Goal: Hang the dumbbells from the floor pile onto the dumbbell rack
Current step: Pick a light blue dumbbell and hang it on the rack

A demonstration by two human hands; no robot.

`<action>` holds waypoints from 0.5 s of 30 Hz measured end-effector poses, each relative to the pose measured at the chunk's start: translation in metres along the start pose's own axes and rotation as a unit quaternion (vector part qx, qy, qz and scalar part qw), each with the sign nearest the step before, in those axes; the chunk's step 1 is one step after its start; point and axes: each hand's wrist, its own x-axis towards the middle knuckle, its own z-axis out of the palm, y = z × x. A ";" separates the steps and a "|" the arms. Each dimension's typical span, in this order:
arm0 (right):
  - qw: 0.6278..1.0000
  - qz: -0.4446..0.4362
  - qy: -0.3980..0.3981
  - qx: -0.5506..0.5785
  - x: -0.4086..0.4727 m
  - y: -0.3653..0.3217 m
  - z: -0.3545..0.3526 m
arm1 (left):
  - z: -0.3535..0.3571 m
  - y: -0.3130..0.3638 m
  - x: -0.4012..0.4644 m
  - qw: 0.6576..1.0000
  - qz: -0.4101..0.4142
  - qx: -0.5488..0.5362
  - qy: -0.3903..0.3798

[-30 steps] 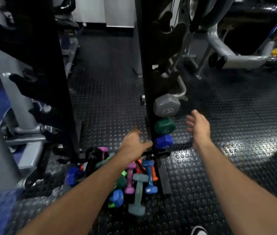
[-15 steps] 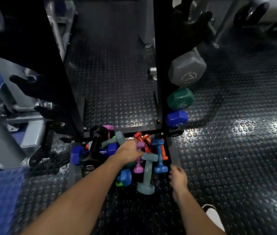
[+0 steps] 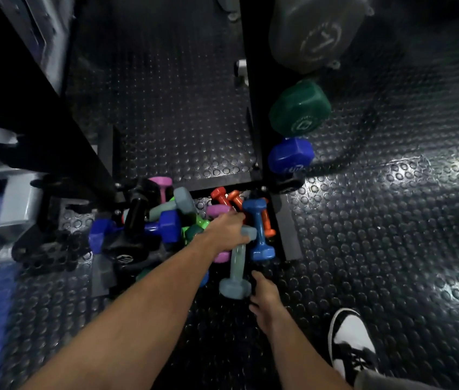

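A pile of small coloured dumbbells (image 3: 183,220) lies on the studded floor at the foot of the black rack post (image 3: 253,108). On the post hang a grey dumbbell (image 3: 315,32), a green one (image 3: 300,108) and a blue one (image 3: 291,157). My left hand (image 3: 226,232) reaches into the pile, its fingers curled round the handle of a pink dumbbell (image 3: 217,211). A grey-blue dumbbell (image 3: 236,266) and a blue dumbbell (image 3: 259,229) lie just right of it. My right hand (image 3: 264,296) hovers open beside the grey-blue dumbbell's near head.
A second black upright (image 3: 53,130) and a grey machine frame (image 3: 11,198) stand at the left. The rack's base foot (image 3: 287,229) runs along the pile's right side. My black and white shoe (image 3: 352,342) is at the lower right. Open studded floor (image 3: 391,220) spreads to the right.
I have bent lower and closer to the pile. My left hand dropped from beside the post into the pile, onto the pink dumbbell. My right hand came down from beside the rack to the pile's near edge.
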 end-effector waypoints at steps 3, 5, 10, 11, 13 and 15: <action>1.000 0.010 -0.006 0.019 0.003 0.002 0.001 | 0.008 -0.002 0.009 1.000 -0.003 -0.002 0.000; 0.999 0.017 0.001 0.033 0.007 0.003 0.001 | 0.012 -0.003 0.014 1.000 -0.001 -0.003 -0.003; 0.998 0.030 0.001 0.046 0.009 0.008 0.002 | 0.016 0.002 0.020 0.998 0.009 0.069 0.000; 0.998 0.032 0.000 0.047 0.010 0.008 0.003 | 0.017 0.003 0.021 0.996 0.009 0.085 0.002; 0.998 0.039 0.001 0.048 0.011 0.008 0.004 | 0.020 0.004 0.024 0.993 0.009 0.121 0.005; 0.997 0.050 0.001 0.054 0.014 0.008 0.006 | 0.023 0.002 0.028 0.986 0.008 0.164 0.007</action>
